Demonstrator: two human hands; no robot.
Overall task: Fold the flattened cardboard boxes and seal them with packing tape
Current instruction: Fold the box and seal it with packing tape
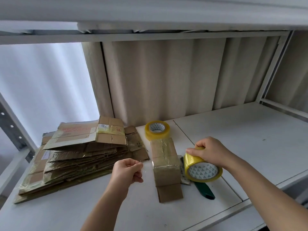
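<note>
A small folded cardboard box [165,164] lies on the white shelf [250,139], its top covered in clear tape and one flap open toward me. My right hand [210,150] grips a roll of yellowish packing tape [202,168] just right of the box. My left hand [127,170] is left of the box with fingers curled, pinching what looks like the clear tape's free end; the strip itself is barely visible. A stack of flattened cardboard boxes [80,155] lies at the left.
A second tape roll [157,130] stands behind the box. A green-handled cutter [205,190] lies under the held roll, next to a small packet. A shelf board hangs overhead, with a curtain behind and a metal upright at the far left.
</note>
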